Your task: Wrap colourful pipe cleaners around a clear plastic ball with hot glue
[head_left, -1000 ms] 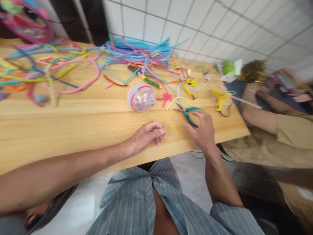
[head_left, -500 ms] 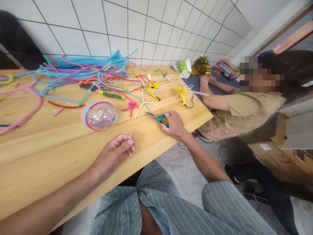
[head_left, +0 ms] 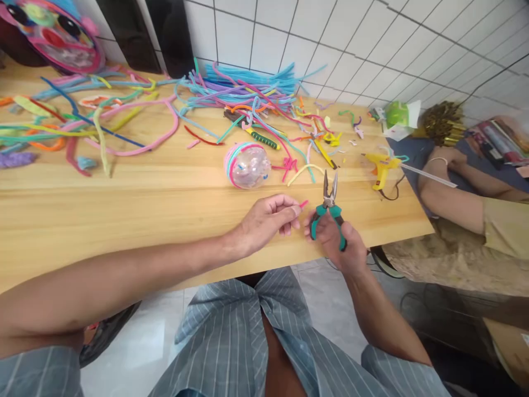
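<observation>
Between the thumb and fingers of my left hand (head_left: 270, 220) is a short pink pipe cleaner piece (head_left: 304, 203), its tip sticking out to the right. My right hand (head_left: 341, 242) holds needle-nose pliers (head_left: 329, 212) with green and black handles, the jaws pointing away from me and parted. Just beyond my left hand a clear round ball (head_left: 251, 166), banded in pink and light blue, rests on the wooden table (head_left: 165, 204). A bent pale yellow pipe cleaner (head_left: 303, 168) and a pink twisted one (head_left: 290, 164) lie right of the ball.
Many coloured pipe cleaners (head_left: 248, 88) lie along the wall. A yellow glue gun (head_left: 382, 168) and a yellow cutter (head_left: 324, 153) are on the right. Beyond the table's right end are a person's arms (head_left: 450, 190). A decorated face (head_left: 60, 38) stands at back left.
My right hand has lifted the pliers from the table and turned them upward, closer to my left hand. The view has swung left, and my left hand still pinches the pink piece.
</observation>
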`<action>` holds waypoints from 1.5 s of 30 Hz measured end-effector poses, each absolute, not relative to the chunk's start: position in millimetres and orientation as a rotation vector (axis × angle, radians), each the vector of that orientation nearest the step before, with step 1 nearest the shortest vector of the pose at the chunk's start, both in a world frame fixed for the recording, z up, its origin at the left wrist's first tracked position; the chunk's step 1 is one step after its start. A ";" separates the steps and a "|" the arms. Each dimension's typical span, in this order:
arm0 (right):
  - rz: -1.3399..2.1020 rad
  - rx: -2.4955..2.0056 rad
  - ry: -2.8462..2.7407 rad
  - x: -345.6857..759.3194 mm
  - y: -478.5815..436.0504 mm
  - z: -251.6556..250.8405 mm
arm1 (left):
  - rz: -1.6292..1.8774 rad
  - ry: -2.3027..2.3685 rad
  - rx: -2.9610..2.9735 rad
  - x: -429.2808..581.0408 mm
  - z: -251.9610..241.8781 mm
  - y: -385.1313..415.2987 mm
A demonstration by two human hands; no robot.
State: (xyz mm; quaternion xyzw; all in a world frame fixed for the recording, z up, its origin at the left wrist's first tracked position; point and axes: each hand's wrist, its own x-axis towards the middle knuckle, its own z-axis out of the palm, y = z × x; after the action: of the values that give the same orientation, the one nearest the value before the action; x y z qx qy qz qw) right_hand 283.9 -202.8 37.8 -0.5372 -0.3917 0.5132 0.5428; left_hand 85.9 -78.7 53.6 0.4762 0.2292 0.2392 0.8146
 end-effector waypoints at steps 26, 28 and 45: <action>0.147 -1.660 -1.900 283.9 -212.8 39.9 | 0.614 0.347 1.214 72.5 38.6 -79.6; 0.066 -1.636 -1.947 285.8 -213.4 37.5 | 0.614 0.341 1.246 72.3 37.0 -79.9; 0.103 -1.724 -1.908 289.3 -215.5 32.3 | 0.583 0.358 1.318 72.1 32.5 -78.8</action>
State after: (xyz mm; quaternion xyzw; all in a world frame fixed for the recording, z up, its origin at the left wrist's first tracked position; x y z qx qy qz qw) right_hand 289.3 -215.5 32.3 -0.6429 -0.7118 0.0385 0.2802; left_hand 72.1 -78.8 32.5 0.6001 0.1631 0.2655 0.7367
